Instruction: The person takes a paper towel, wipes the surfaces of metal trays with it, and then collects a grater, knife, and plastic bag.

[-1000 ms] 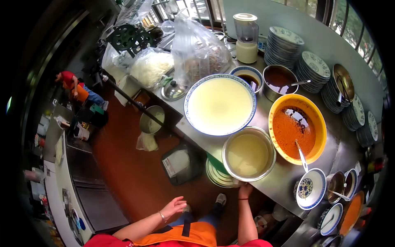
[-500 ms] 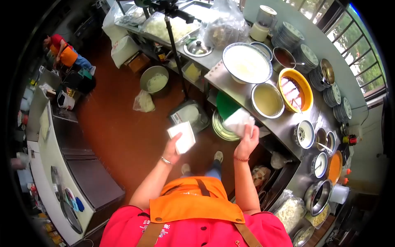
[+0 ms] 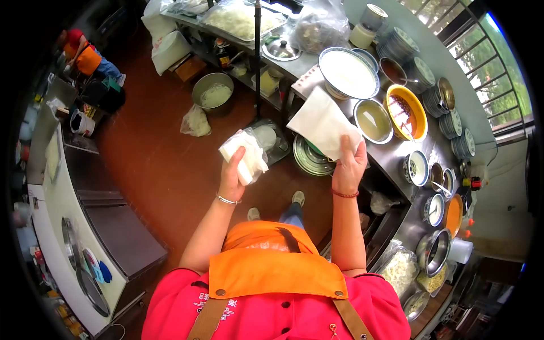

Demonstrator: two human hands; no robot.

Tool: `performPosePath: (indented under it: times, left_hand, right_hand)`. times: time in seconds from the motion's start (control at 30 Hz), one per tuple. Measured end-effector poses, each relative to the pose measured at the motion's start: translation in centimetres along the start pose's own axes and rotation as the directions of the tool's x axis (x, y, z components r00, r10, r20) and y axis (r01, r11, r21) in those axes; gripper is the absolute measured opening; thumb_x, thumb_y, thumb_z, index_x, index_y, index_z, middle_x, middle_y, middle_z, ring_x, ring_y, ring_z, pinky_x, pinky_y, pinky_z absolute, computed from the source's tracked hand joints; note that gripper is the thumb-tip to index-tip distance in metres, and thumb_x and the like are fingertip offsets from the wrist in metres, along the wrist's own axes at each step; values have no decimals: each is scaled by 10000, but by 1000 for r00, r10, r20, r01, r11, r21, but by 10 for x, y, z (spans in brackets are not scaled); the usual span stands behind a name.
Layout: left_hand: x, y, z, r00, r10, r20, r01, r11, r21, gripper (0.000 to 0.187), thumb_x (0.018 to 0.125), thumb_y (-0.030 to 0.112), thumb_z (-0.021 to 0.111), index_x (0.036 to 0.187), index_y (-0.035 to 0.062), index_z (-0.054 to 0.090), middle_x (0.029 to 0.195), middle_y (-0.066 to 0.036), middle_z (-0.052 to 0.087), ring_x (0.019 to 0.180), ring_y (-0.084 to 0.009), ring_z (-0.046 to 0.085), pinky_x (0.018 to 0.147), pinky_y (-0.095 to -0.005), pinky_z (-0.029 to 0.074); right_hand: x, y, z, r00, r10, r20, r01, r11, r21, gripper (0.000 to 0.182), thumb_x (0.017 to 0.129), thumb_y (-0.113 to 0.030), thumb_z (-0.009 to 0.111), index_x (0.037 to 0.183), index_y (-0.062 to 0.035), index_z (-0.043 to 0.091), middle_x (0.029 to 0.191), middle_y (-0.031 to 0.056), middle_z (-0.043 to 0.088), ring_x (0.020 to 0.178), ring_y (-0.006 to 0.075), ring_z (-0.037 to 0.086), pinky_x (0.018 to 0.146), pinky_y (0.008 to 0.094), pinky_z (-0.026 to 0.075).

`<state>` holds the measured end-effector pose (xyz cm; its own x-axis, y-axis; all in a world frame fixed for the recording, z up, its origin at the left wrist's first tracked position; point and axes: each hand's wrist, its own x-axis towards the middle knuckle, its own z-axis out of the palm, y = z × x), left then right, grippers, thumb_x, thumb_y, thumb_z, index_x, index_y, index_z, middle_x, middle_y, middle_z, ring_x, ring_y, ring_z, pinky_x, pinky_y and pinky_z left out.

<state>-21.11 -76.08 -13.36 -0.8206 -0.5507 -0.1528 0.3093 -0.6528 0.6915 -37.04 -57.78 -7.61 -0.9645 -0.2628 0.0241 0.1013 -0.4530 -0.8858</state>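
In my left hand (image 3: 231,180) is a thick wad of white paper napkins (image 3: 247,164), its upper layers loose and ruffled, with my thumb pressed across it. My right hand (image 3: 349,165) pinches a flat white paper napkin (image 3: 322,120) by its lower corner. This sheet spreads up and left, in front of the counter's edge and near the large white-filled bowl (image 3: 348,71). The two hands are apart, held out over the floor. Fingers behind the paper are partly hidden on both sides.
On the right, a steel counter (image 3: 391,164) carries a yellow basin (image 3: 422,110), a steel bowl of pale liquid (image 3: 373,122), small bowls and stacked plates (image 3: 398,44). A metal pot (image 3: 213,90) stands on the red floor (image 3: 147,170). Another person (image 3: 85,54) bends at far left.
My right hand has lifted and its napkin now spreads wide and flat. The wad in my left hand has turned and its layers have loosened. The view has shifted slightly.
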Motion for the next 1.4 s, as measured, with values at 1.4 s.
performPosePath:
  times: [1.4]
  left_hand:
    - [30, -64, 38, 930, -73, 360, -139, 836, 530, 799, 868, 106, 695, 1545, 52, 274, 1291, -103, 536, 1179, -191, 527, 1025, -330, 432]
  right_hand:
    - [-38, 27, -44, 911, 222, 347, 78, 734, -675, 283, 893, -102, 693, 1163, -29, 647, 1022, 99, 701, 933, 187, 659, 834, 304, 513]
